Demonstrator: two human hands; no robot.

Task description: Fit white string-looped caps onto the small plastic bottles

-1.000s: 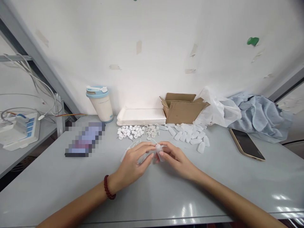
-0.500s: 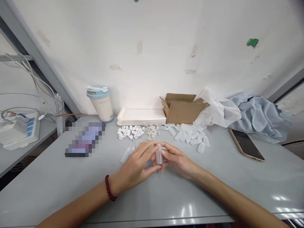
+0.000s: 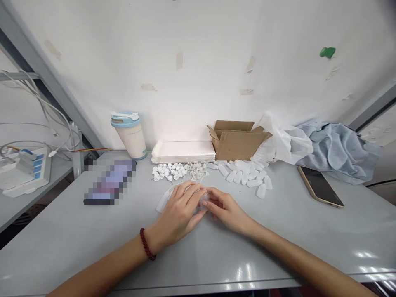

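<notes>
I see a pale wall [image 3: 198, 49], dotted with tape scraps [image 3: 179, 60] and one green piece [image 3: 327, 52], behind a glossy grey bench [image 3: 198, 264]. Grey posts [image 3: 46, 82] slant at both sides; to the left I make out another grey surface [image 3: 60, 172]. Bright reflections [image 3: 365, 254] streak the bench's near right corner.

One head-worn view looks forward and down from the near side of the worktop [image 3: 201, 260], wide and fairly close, the wall [image 3: 201, 37] spanning most of the frame's upper half.
</notes>
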